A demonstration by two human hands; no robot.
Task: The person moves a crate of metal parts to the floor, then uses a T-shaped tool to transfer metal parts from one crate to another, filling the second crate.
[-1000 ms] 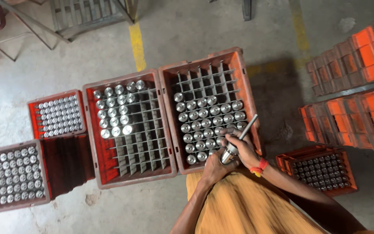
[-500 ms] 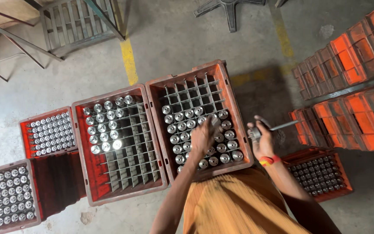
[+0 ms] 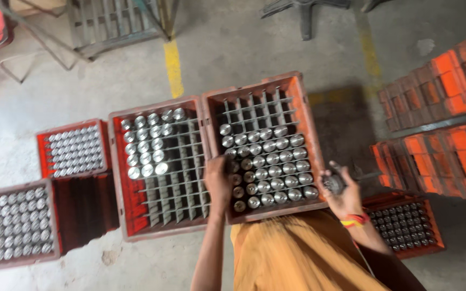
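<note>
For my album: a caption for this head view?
Left hand at a partly filled red crate of metal cylinders; right hand holds one.

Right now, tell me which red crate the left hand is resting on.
The left hand rests on the right-hand one of the two big gridded crates, the middle crate whose lower rows hold shiny metal cylinders; its neighbour has cylinders only at its far-left corner.

Crate dividers [image 3: 254, 110] leave empty cells open beyond the packed metal cylinders [image 3: 271, 167].

Grey concrete floor [image 3: 254, 48] w/ yellow stripe [image 3: 173, 67] carries red divider crates [image 3: 160, 167], some w/ metal cylinders.
</note>
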